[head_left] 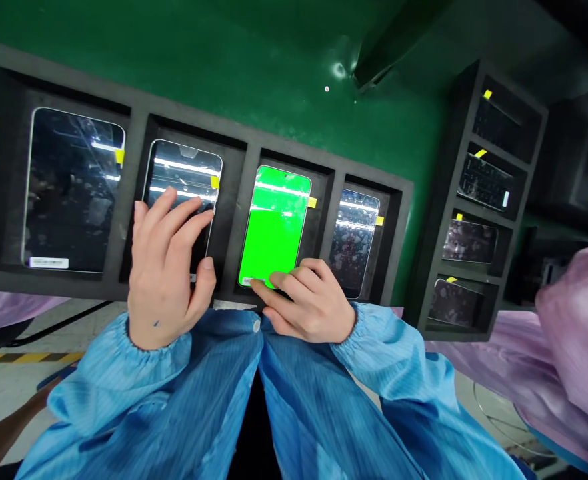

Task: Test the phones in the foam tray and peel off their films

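Phone (277, 233), lit green, lies in the tray's (237, 213) second pocket from right, likely light, stiff, slick and fragile, best gripped by its long edges; my left hand (167, 273) spreads wide over a dark phone (184, 167), my right hand (314, 303) half-curled at the green one's lower end, hold unclear.

Head cam, facing fwd/down, close abv phone tray (241, 200)

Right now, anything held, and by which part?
Nothing visibly gripped: right hand touches the lower end of the green-lit rectangular phone; left hand over a black glossy phone, contact unclear.
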The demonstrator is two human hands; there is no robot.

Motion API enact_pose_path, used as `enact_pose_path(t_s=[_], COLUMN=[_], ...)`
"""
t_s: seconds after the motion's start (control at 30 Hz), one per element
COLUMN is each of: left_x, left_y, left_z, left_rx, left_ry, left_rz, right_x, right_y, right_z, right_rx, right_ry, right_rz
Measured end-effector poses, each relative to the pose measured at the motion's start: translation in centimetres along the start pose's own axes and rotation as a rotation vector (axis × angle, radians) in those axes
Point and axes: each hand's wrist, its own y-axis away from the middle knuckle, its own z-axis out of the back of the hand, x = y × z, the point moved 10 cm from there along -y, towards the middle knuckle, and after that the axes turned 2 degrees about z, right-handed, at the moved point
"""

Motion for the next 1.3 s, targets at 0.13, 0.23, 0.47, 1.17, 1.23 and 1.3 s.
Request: enact_pose_path(t_s=[0.13,0.23,0.47,1.17,1.23,1.3], left_x=[0.0,0.0,0.2,0.0,0.0,0.0], left_y=[0.0,0.0,0.1,-0.4,-0.5,-0.6], left_z=[0.1,0.1,-0.1,-0.3,-0.3,-0.2], left_rx=[-0.002,-0.002,0.007,0.052,0.056,0.047], left_ry=[0.002,-0.001,0.015,-0.015,-0.018,-0.022], left_rz=[0.0,-0.005,0.008,0.166,0.186,0.202], right_x=[-0.1,0.1,-3.6,-10.3,-11.3,-12.4], right_y=[-0.2,0.0,4.5,10.9,9.5,7.9], right_z=[-0.2,0.6,4.9,7.9,7.8,6.9], right_rx=[0.016,-0.047,-0.209,-0.019,0.048,0.145], right_ry=[-0.005,-0.021,-0.03,0.094,0.1,0.114], right_rz=[-0.005,0.0,-0.274,-0.582,-0.528,-0.49])
